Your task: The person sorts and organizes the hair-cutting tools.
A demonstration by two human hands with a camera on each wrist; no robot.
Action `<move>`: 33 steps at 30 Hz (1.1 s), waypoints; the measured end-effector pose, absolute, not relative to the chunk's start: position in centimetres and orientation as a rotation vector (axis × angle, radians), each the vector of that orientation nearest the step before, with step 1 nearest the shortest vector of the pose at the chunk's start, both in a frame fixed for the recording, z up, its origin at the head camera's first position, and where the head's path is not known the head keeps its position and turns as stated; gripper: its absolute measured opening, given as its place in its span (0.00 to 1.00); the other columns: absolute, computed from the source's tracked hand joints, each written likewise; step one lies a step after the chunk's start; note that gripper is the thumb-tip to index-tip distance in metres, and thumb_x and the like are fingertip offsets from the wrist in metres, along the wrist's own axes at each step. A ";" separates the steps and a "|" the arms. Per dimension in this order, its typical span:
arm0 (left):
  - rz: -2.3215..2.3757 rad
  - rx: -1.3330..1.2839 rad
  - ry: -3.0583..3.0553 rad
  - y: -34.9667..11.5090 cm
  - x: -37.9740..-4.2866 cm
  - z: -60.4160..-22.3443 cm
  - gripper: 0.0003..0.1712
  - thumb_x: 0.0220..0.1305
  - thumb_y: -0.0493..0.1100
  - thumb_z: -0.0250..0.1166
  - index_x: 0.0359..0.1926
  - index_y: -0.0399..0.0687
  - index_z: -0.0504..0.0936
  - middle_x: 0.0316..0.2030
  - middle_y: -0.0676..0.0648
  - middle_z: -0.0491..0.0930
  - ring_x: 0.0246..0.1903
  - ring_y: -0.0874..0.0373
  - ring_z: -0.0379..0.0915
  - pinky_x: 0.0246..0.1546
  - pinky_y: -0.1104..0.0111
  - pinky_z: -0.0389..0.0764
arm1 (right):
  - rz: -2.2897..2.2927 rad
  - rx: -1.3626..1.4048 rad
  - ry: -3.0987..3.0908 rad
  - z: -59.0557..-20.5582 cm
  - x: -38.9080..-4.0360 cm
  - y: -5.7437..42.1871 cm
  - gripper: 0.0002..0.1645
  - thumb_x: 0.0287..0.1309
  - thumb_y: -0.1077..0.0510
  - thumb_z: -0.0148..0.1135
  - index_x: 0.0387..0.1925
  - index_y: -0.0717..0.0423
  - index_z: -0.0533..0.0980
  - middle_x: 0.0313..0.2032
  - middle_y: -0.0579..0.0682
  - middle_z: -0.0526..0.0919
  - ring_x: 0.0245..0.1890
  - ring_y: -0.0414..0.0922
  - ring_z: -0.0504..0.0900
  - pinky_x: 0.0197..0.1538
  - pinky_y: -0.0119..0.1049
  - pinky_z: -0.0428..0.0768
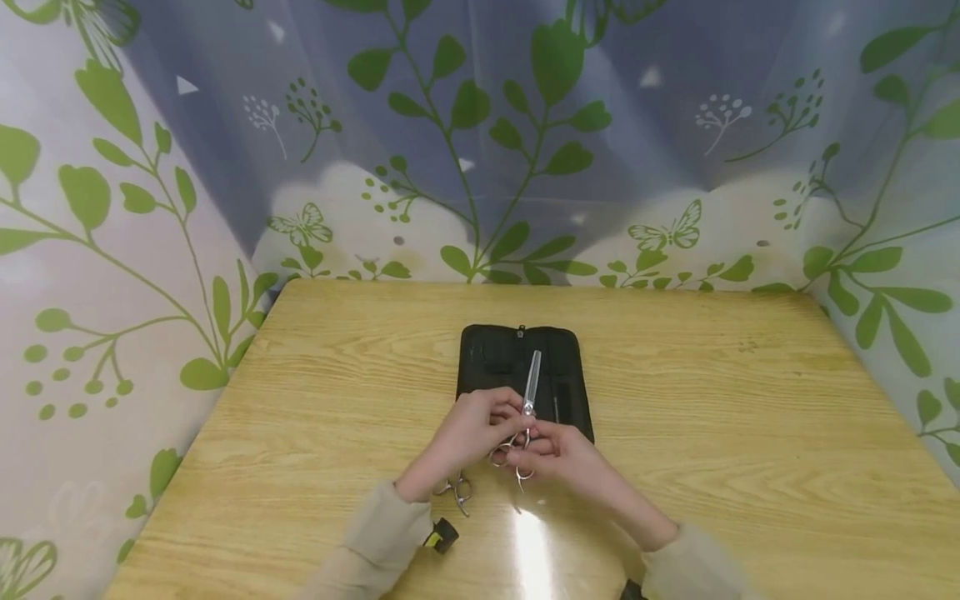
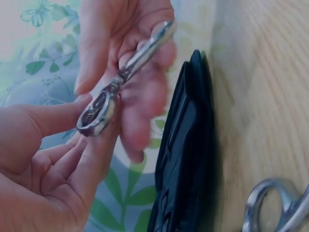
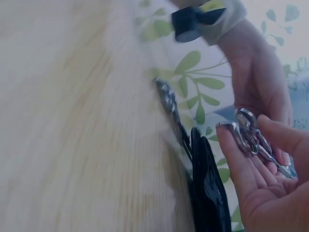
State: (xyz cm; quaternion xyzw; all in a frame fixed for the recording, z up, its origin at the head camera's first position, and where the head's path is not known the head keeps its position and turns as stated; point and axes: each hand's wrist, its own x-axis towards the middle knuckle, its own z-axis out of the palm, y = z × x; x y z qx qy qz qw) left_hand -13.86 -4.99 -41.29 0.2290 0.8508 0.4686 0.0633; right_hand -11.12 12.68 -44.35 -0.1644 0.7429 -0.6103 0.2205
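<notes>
A pair of silver hairdressing scissors (image 1: 532,385) is held over the front part of an open black zip case (image 1: 487,354), its blades pointing away from me. My left hand (image 1: 474,427) pinches a finger ring (image 2: 96,121) between thumb and forefinger, as the left wrist view shows. From the other side my right hand (image 1: 570,454) grips the handles, fingers beneath and thumb above in the right wrist view. A second pair of silver scissors (image 1: 461,493) lies on the table by my left wrist, its blades hidden under that hand in the head view.
The wooden table (image 1: 712,400) reaches back to a leaf-patterned curtain (image 1: 510,150), which also hangs along both sides. A small black and yellow strap piece (image 1: 442,536) sits at the left cuff. A bright reflection shows on the tabletop near the front.
</notes>
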 end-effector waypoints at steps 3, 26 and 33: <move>1.446 0.684 2.558 -4.8 -13.8 -41.6 0.07 0.58 0.47 0.64 0.33 0.48 0.80 0.29 0.52 0.86 0.27 0.72 0.77 0.31 0.69 0.79 | -1.745 -0.394 1.948 -44.5 -11.2 12.7 0.26 0.56 0.52 0.61 0.53 0.63 0.72 0.41 0.57 0.85 0.41 0.53 0.81 0.41 0.44 0.83; 1.882 0.466 2.216 -5.7 -13.7 -39.1 0.17 0.62 0.36 0.58 0.48 0.28 0.69 0.42 0.32 0.82 0.40 0.49 0.79 0.36 0.61 0.84 | -1.912 -0.150 1.774 -44.1 -12.7 14.7 0.24 0.57 0.53 0.60 0.48 0.67 0.76 0.36 0.50 0.87 0.44 0.54 0.80 0.44 0.40 0.82; 1.936 0.471 2.187 -5.9 -13.5 -38.5 0.16 0.62 0.36 0.59 0.47 0.29 0.72 0.42 0.29 0.80 0.37 0.46 0.80 0.37 0.56 0.83 | -2.104 0.049 1.723 -43.9 -13.7 15.9 0.21 0.55 0.55 0.62 0.47 0.65 0.76 0.34 0.47 0.87 0.42 0.48 0.81 0.43 0.35 0.82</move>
